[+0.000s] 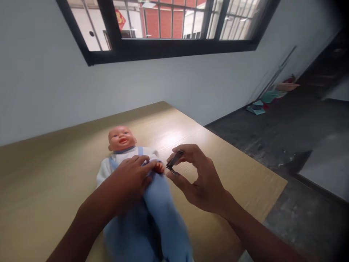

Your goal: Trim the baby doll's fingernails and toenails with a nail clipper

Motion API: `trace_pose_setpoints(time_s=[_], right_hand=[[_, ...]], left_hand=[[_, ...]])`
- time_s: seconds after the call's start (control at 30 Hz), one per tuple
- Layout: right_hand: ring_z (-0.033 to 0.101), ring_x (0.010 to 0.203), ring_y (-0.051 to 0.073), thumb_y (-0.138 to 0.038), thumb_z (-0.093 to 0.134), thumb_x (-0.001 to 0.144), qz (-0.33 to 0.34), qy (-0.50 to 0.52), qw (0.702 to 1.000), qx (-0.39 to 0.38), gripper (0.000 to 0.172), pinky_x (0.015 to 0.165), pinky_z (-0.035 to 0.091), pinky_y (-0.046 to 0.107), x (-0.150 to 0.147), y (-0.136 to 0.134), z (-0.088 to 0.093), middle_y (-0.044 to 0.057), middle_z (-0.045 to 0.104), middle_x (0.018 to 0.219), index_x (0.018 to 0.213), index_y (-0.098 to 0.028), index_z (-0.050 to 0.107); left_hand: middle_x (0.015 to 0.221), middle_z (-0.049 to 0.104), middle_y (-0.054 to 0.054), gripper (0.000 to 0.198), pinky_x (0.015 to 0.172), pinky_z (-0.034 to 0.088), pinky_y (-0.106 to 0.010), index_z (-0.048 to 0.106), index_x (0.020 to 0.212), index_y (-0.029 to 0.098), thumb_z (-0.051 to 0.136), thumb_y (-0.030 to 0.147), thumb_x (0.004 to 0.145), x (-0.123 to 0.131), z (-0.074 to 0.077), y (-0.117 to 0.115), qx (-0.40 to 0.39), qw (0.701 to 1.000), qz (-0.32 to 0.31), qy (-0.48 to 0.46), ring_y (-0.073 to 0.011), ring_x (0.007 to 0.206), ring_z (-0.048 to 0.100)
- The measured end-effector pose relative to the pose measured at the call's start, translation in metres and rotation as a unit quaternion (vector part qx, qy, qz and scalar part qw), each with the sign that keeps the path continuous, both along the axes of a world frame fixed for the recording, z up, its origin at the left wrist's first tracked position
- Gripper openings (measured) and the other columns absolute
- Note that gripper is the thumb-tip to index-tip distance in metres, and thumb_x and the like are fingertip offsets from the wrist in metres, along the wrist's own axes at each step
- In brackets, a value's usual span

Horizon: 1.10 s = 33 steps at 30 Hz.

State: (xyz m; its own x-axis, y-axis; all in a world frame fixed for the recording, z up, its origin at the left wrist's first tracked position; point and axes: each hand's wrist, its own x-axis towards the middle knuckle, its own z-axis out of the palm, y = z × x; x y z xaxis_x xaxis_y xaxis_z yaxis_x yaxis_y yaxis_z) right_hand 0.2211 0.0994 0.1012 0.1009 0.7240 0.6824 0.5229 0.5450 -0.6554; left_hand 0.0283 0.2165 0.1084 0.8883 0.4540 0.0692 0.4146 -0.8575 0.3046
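— Lying flat on its back across the pale wooden tabletop, is that the doll?

— Yes, it is lying lengthwise, head pointing toward the wall and legs running back toward the person. It is wearing a white top and blue trousers, and the cloth is looking soft and loose, so I am judging that the body is giving and sliding under the fabric if pressed. The head looks like hard, smooth plastic, probably light. Holding it by the torso or a limb seems steadier than by the clothing.

— What is the left hand doing?

— It is resting palm down on the doll's middle, fingers spread and curling lightly, pinning the doll's small hand at its fingertips. It is half open, pressing more than gripping.

— And the right hand?

— It is hovering just beside the doll's hand, above the tabletop, thumb and forefinger closing into a pinch while the other fingers are curving loosely behind. Between them it is holding a nail clipper, a small dark metal tool, tilted with its lower end pointing toward the doll's fingers.

— How is that clipper handling, would you say?

— I am guessing stiff, thin and a bit slippery, so a firm pinch along its flat sides is suiting it best. The tiny plastic fingers are looking rigid and are offering little to hold.
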Motion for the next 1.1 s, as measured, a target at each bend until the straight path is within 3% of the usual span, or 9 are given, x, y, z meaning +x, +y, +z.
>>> trace_pose_setpoints(time_s=[0.13, 0.23, 0.33, 0.4, 0.47, 0.63, 0.93, 1.1], right_hand=[[0.075, 0.098, 0.018, -0.024, 0.070, 0.097, 0.026, 0.044, 0.997, -0.054, 0.042, 0.086, 0.062, 0.035, -0.003, -0.042, -0.016, 0.003, 0.076, 0.107, 0.133, -0.026, 0.050], [0.078, 0.093, 0.020, -0.032, 0.072, 0.098, 0.031, 0.122, 0.988, -0.086, 0.039, 0.083, 0.065, 0.035, -0.008, -0.079, -0.034, 0.005, 0.078, 0.105, 0.131, -0.027, 0.051], [0.080, 0.078, 0.019, -0.036, 0.071, 0.100, 0.040, 0.198, 0.976, -0.076, 0.037, 0.075, 0.067, 0.033, -0.025, -0.110, -0.055, 0.005, 0.079, 0.101, 0.128, -0.026, 0.049], [0.078, 0.065, 0.018, -0.040, 0.069, 0.100, 0.028, 0.223, 0.974, -0.006, 0.037, 0.067, 0.067, 0.033, -0.041, -0.122, -0.069, 0.006, 0.079, 0.098, 0.127, -0.025, 0.049], [0.076, 0.062, 0.017, -0.042, 0.064, 0.103, 0.009, 0.225, 0.973, 0.042, 0.038, 0.064, 0.067, 0.032, -0.058, -0.129, -0.082, 0.006, 0.078, 0.102, 0.131, -0.026, 0.045], [0.081, 0.082, 0.025, -0.050, 0.062, 0.101, 0.000, 0.169, 0.975, 0.147, 0.044, 0.074, 0.068, 0.038, -0.077, -0.134, -0.106, 0.007, 0.078, 0.096, 0.134, -0.025, 0.048], [0.081, 0.091, 0.027, -0.048, 0.064, 0.101, 0.024, 0.129, 0.980, 0.150, 0.046, 0.078, 0.069, 0.042, -0.067, -0.137, -0.113, 0.008, 0.080, 0.101, 0.138, -0.026, 0.049], [0.081, 0.094, 0.026, -0.050, 0.065, 0.100, 0.049, 0.048, 0.984, 0.165, 0.053, 0.084, 0.069, 0.041, -0.066, -0.137, -0.103, 0.005, 0.083, 0.101, 0.147, -0.031, 0.049]], left_hand=[[0.140, 0.064, -0.011, 0.044, 0.106, 0.050, -0.056, 0.059, 0.144, 0.029, 0.052, 0.022, 0.101, -0.032, 0.000, -0.059, 0.044, 0.996, 0.032, -0.074, -0.0362, 0.129, 0.058], [0.134, 0.066, -0.009, 0.039, 0.104, 0.053, -0.050, 0.063, 0.138, 0.031, 0.058, 0.025, 0.100, -0.055, -0.002, -0.121, -0.024, 0.995, 0.040, -0.083, -0.0327, 0.125, 0.060], [0.124, 0.068, -0.006, 0.042, 0.101, 0.055, -0.046, 0.066, 0.129, 0.033, 0.075, 0.023, 0.089, -0.065, -0.016, -0.175, -0.090, 0.991, 0.058, -0.076, -0.0301, 0.121, 0.061], [0.121, 0.067, -0.006, 0.046, 0.098, 0.056, -0.045, 0.069, 0.122, 0.030, 0.081, 0.017, 0.080, -0.063, -0.033, -0.195, -0.097, 0.988, 0.085, -0.087, -0.0300, 0.117, 0.061], [0.114, 0.069, -0.008, 0.026, 0.095, 0.056, -0.043, 0.071, 0.108, 0.025, 0.071, 0.010, 0.088, -0.059, -0.053, -0.203, -0.062, 0.979, 0.119, -0.151, -0.0271, 0.110, 0.063], [0.108, 0.076, -0.006, 0.020, 0.111, 0.047, -0.046, 0.070, 0.111, 0.023, 0.060, 0.013, 0.098, -0.054, -0.089, -0.201, -0.024, 0.959, 0.108, -0.261, -0.0228, 0.103, 0.070], [0.105, 0.080, -0.005, 0.024, 0.100, 0.049, -0.043, 0.064, 0.125, 0.024, 0.054, 0.023, 0.103, -0.050, -0.099, -0.216, -0.045, 0.916, 0.200, -0.345, -0.0230, 0.095, 0.072], [0.102, 0.080, -0.003, 0.027, 0.097, 0.044, -0.042, 0.062, 0.127, 0.027, 0.050, 0.018, 0.104, -0.041, -0.099, -0.221, -0.069, 0.905, 0.182, -0.378, -0.0215, 0.091, 0.069]])
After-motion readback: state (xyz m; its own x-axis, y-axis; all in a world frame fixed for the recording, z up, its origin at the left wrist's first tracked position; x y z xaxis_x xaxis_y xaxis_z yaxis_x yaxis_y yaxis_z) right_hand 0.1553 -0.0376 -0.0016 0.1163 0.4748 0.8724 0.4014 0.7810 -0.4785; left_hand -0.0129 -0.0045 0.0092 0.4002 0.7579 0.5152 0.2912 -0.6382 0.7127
